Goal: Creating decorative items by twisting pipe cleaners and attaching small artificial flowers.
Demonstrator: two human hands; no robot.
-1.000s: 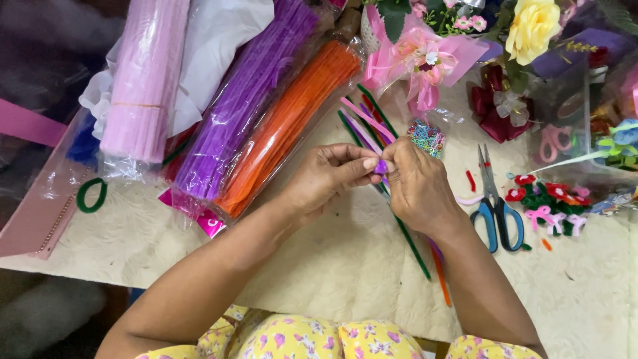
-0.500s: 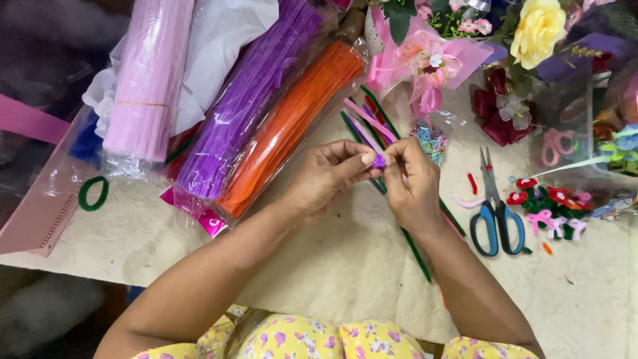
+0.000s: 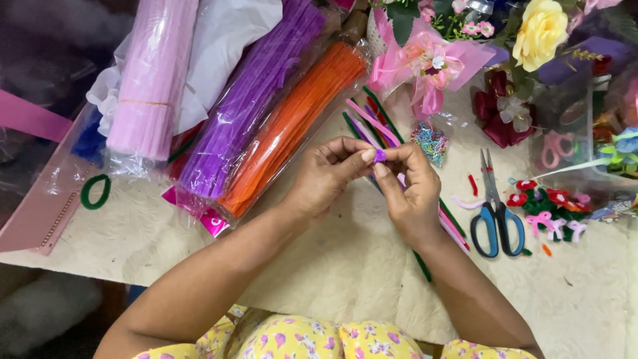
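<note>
My left hand and my right hand meet above the middle of the table, fingertips pinched together on a small purple pipe-cleaner piece. Only its fuzzy tip shows between the thumbs and forefingers. Under the hands lie several loose pipe cleaners in pink, green and purple, running diagonally across the cream tablecloth.
Bagged bundles of pipe cleaners lie at the upper left: pale pink, purple, orange. Blue-handled scissors rest right of my hands. Small pipe-cleaner flowers, a bead packet, bouquets and a green loop surround them.
My right hand has turned, its wrist swinging down and the fingers pointing up-left at the purple piece. Both hands have risen slightly. More of the pink pipe cleaners shows beside the right wrist.
</note>
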